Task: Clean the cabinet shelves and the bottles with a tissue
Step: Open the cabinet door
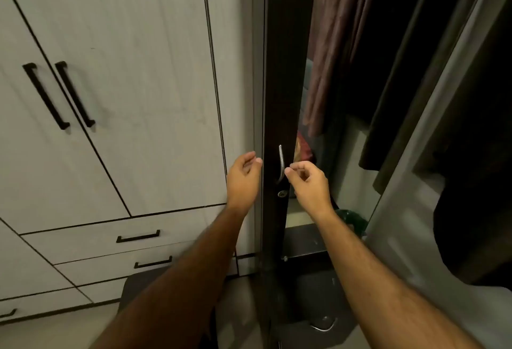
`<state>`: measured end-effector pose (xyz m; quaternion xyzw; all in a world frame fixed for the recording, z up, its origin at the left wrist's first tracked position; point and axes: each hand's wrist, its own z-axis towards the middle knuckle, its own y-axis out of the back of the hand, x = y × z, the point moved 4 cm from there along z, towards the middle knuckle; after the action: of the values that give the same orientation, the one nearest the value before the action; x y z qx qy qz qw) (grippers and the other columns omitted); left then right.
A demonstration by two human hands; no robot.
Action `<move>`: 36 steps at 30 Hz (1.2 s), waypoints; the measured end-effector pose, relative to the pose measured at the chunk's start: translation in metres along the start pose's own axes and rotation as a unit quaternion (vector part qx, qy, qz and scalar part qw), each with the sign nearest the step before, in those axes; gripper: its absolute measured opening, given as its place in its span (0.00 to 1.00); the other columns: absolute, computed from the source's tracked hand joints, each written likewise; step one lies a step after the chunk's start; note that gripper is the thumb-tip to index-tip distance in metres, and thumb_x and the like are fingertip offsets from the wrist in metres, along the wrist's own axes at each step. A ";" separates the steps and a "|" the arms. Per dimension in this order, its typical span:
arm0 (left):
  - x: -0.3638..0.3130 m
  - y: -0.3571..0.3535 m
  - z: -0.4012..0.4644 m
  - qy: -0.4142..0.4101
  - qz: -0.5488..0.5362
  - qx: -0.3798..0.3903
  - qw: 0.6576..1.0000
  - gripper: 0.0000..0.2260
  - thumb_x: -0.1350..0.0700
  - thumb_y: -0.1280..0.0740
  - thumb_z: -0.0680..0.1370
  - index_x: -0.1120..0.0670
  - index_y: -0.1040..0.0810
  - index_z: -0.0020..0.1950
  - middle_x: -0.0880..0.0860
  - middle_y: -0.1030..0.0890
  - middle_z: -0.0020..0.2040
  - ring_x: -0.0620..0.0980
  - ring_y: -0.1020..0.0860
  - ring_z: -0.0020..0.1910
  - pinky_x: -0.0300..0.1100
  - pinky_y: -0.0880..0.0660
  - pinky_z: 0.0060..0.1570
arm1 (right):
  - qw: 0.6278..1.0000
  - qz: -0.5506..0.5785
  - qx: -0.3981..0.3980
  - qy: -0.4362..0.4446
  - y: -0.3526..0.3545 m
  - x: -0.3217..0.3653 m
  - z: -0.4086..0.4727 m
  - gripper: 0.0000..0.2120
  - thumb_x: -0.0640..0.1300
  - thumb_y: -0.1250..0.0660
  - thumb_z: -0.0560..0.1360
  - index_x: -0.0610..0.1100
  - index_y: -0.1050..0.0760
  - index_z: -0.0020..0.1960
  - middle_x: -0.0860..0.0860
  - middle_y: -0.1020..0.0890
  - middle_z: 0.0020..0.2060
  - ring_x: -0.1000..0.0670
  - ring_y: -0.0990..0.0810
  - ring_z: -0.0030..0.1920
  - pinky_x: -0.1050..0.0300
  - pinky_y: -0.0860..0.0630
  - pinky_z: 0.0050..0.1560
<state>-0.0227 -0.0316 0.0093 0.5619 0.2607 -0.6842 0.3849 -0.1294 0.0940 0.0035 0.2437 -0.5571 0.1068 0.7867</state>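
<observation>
Cabinet door [279, 99] ajar, handle [281, 164] between loosely curled, empty left hand [243, 179] and right hand [310, 185] fingers

Your dark cabinet door [279, 99] stands upright at frame centre, seen nearly edge-on, running 12 to 6 o'clock. Its curved metal handle [281, 164] sits mid-height, keyhole [282, 194] just beside it at 6 o'clock.

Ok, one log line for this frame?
stage: opening cabinet | left hand: empty, beside dark door | right hand: empty, at silver handle | tissue: unseen
</observation>
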 end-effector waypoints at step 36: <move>-0.002 -0.012 -0.071 -0.025 -0.033 0.159 0.986 0.14 0.54 0.31 0.78 0.54 0.21 0.63 0.40 0.20 0.51 0.42 0.21 0.56 0.52 0.23 0.59 | 0.994 0.047 -0.075 -0.062 0.040 0.019 -0.094 0.05 0.39 0.32 0.77 0.39 0.20 0.51 0.44 0.15 0.43 0.54 0.17 0.43 0.62 0.22 0.38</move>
<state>0.0080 0.0314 -0.0064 0.5900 0.1574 -0.7428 0.2745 -0.0625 0.1739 0.0070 0.1639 -0.6222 0.0867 0.7606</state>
